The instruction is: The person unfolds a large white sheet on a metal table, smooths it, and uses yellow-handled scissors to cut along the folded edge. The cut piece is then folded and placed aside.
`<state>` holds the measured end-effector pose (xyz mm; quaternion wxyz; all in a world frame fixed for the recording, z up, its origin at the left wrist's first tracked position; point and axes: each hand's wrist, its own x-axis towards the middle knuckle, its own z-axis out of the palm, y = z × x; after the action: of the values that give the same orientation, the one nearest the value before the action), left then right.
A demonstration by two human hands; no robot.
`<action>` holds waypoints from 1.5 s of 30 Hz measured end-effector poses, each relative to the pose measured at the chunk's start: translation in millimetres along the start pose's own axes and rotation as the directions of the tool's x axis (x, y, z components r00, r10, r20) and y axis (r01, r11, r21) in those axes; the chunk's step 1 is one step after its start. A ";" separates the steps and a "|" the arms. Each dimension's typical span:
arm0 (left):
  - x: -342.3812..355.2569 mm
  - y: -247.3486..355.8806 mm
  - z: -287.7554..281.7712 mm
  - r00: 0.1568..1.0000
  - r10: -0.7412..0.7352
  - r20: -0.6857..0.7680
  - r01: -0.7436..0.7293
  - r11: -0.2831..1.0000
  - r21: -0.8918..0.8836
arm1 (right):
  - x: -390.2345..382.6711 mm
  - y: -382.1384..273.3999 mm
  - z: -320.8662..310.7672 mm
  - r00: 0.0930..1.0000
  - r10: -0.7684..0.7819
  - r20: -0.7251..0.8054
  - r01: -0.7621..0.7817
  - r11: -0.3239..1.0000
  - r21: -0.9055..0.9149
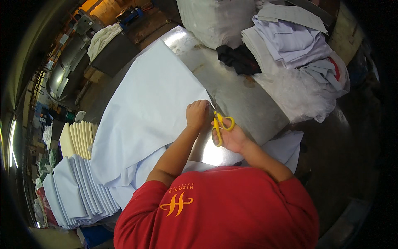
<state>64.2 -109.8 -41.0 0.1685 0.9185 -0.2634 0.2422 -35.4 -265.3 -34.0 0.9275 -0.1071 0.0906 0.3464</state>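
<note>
Covering much of the shiny grey sheet-metal table [253, 112], a large bluish-white cloth sheet [141, 95] is gripped near its right-hand corner by the bare left hand [198, 113]. Risk: a nicked finger, since the yellow-handled metal scissors [217, 117] are pointed right beside those fingertips. Second risk: fabric snipped too far in, likely caused by the corner slipping or folding under a blade. Left: fingers bunched and pressed together at the cloth edge; exact pinch can't be told, fingertips partly hidden. Bare right hand [233, 137]: palm turned up, fingers half curled, scissors held by the loops, loops set apart. Further out: folded bluish-white cloths [74, 189] are stacked lower left, folded cream cloths [76, 139] just beyond. Upper right: a crumpled black cloth [238, 60] is seen beside a bulky white sack [215, 23]; white folded cloths [288, 41] are heaped near crinkled clear plastic [294, 93].
</note>
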 end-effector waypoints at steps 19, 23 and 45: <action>-1.2 7.0 -20.2 0.992 0.065 -0.113 -0.054 0.994 0.097 | 5.6 14.7 13.5 0.977 -0.204 -0.065 0.195 0.973 -0.124; -2.2 11.1 -24.5 0.993 0.045 -0.109 -0.038 0.997 0.071 | 5.7 12.7 14.1 0.977 -0.207 -0.059 0.198 0.972 -0.129; -22.9 31.8 -69.5 0.999 -0.037 -0.015 0.036 0.995 -0.090 | 22.4 8.4 17.5 0.963 -0.238 -0.124 0.208 0.953 -0.218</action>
<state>4.4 -95.8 10.0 0.2162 0.9125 -0.2559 0.2347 -22.6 -240.6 -23.8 0.9356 -0.2365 0.1109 0.2377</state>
